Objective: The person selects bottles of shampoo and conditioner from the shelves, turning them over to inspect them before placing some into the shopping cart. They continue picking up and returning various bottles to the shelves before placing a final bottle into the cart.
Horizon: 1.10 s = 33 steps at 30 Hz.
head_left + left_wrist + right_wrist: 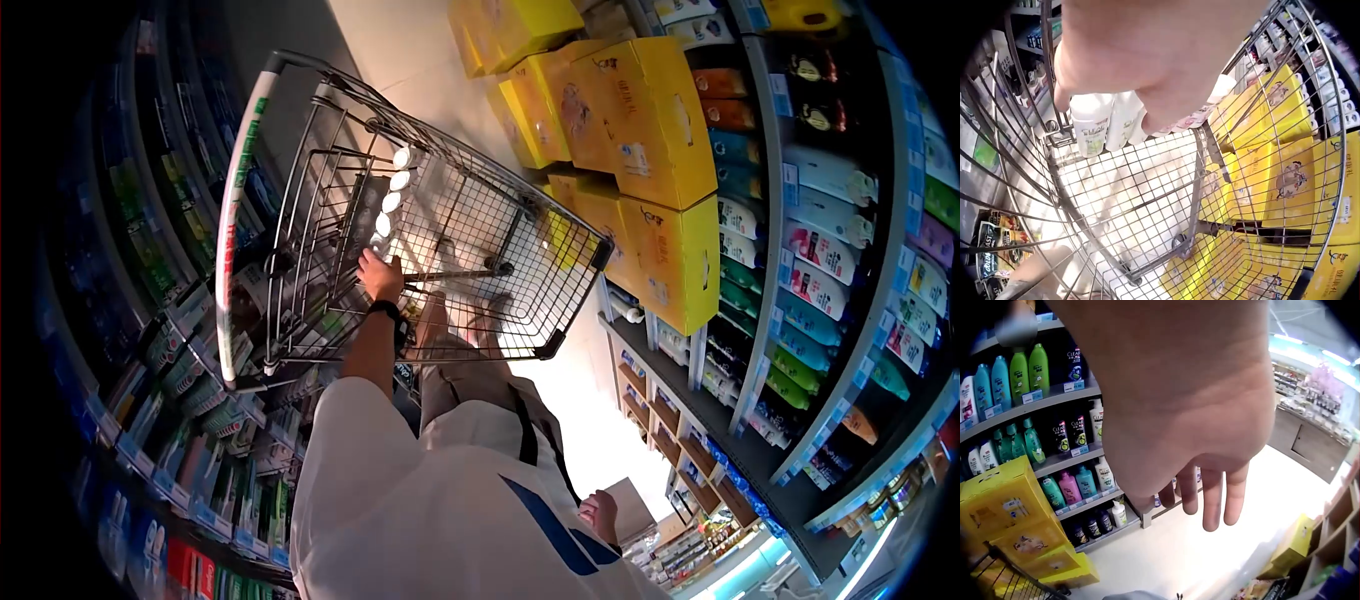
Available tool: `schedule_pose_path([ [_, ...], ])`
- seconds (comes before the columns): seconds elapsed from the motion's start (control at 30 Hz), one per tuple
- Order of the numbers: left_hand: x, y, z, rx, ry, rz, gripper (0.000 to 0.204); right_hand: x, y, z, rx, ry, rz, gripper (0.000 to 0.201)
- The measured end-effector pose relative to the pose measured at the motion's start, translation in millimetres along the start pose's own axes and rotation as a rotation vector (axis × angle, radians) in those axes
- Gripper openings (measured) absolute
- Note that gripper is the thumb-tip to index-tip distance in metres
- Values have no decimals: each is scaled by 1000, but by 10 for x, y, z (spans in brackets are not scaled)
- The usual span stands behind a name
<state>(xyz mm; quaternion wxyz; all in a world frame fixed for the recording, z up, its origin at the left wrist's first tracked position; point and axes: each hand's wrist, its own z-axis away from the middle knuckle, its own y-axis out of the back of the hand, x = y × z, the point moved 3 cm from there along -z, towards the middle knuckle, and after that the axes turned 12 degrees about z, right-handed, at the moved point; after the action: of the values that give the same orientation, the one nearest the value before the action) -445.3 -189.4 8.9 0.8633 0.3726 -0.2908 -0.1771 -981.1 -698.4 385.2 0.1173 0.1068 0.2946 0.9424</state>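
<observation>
- The shopping cart [602,255] is beside the person, its handle [238,215] at the left of the head view.
- Inside the cart, white bottles [398,181] stand in a row, nearer the handle than the opposite end of the basket.
- The left hand [380,277] is in the cart at one end of that row. Its fingers and thumb reach down around the white bottles there, grasping them; the palm hides their tops in the left wrist view.
- A dark wristband [387,309] is on the left wrist, over the side of the cart.
- The right hand [600,512] is outside the cart, well apart from it, by the person's side. Its fingers hang loose and slightly bent, released, with nothing in them.
- Yellow boxes [640,130] are stacked just beyond the end of the cart opposite the handle.
- Past the cart and those boxes, a shelf unit [780,250] holds rows of colourful bottles [822,250].
- On the handle side of the cart, more shelves [150,240] carry packaged goods, too dark and small to read.
- Well apart from the cart, a counter [1310,437] shows at the right of the right wrist view.
</observation>
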Motion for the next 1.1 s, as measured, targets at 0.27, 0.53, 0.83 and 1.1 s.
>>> schedule_pose_path([
  [0.27,-392,-434,-172,138,-83,285,64,-170,-286,639,51,-27,25,38],
  [0.53,-356,-516,-165,64,134,298,37,-100,-506,767,68,-142,91,43],
  [0.83,357,-76,876,-638,-611,317,34,-780,-770,244,89,424,193,45],
  [1.1,1336,593,3237,-1716,-647,450,39,-2825,-1654,1612,385,1334,984,85],
])
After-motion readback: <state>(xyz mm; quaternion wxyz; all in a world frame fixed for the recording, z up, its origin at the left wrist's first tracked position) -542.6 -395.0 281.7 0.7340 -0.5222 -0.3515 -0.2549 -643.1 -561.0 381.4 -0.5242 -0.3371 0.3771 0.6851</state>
